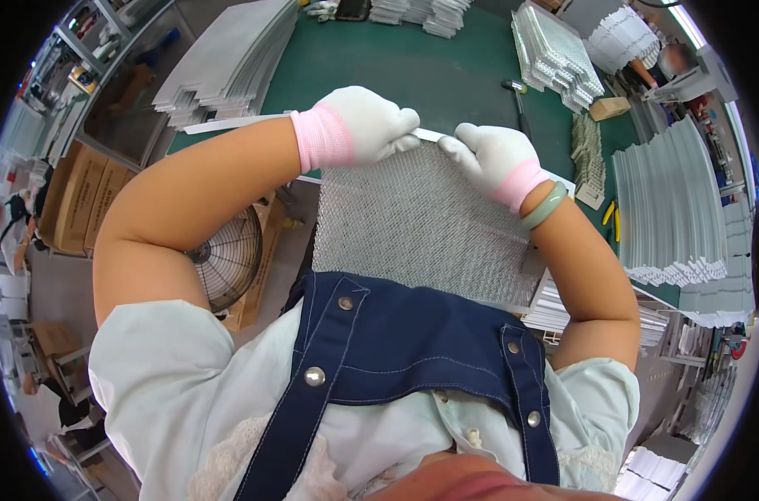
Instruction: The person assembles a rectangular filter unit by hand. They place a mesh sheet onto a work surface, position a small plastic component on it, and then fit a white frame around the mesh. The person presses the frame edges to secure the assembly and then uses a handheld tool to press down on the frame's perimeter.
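Both my hands wear white gloves with pink cuffs. My left hand (363,125) is closed, pinching a narrow white strip (430,134) at the far edge of a silvery mesh panel (421,221). A short way to the right, my right hand (495,160) pinches the same strip between thumb and fingers. The panel slopes from the table's near edge down toward my navy apron. Most of the strip is hidden under the gloves. Another white length (237,123) shows beyond my left forearm; whether it is the same piece I cannot tell.
Flat silvery sheets (229,54) are stacked on the green table (379,71) at far left. Mesh panels (555,54) lie at far right, near a hammer (520,107), a wooden block (610,108) and yellow-handled pliers (613,219). A fan (229,259) stands below left.
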`<control>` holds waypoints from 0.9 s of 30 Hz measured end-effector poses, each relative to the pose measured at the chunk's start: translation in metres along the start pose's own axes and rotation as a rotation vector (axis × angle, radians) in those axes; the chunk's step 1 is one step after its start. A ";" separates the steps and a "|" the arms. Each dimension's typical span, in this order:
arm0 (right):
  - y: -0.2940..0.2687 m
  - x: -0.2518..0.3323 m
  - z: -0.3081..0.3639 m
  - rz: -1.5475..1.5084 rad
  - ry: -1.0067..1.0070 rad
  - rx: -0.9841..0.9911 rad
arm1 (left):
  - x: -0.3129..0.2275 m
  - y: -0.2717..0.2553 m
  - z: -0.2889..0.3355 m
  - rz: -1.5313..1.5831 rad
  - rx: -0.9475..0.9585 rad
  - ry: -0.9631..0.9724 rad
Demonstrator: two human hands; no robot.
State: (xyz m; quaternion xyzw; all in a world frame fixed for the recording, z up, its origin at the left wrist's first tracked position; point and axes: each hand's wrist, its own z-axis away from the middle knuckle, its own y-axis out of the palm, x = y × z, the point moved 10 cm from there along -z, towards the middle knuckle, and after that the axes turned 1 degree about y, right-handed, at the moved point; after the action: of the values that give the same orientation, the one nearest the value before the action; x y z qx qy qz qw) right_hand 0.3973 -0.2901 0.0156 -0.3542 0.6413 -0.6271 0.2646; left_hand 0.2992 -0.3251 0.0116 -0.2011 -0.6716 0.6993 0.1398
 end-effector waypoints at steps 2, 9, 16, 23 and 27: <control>-0.001 0.002 -0.001 -0.011 -0.017 -0.014 | 0.002 0.002 0.002 -0.004 -0.062 0.028; 0.003 0.004 0.000 -0.082 -0.029 -0.048 | 0.017 0.014 0.002 0.288 0.260 -0.044; 0.045 -0.007 -0.010 -0.511 0.067 0.354 | 0.028 0.028 0.017 0.459 0.495 -0.128; 0.027 -0.004 -0.012 -0.206 0.033 0.205 | 0.049 0.027 0.021 0.420 0.407 -0.154; 0.021 -0.007 -0.011 -0.209 0.031 0.166 | 0.048 0.019 0.023 0.428 0.390 -0.135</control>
State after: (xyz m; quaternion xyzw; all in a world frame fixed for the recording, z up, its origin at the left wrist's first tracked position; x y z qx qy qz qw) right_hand 0.3901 -0.2783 -0.0053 -0.3865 0.5508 -0.7075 0.2162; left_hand 0.2479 -0.3248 -0.0114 -0.2607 -0.4746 0.8405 -0.0197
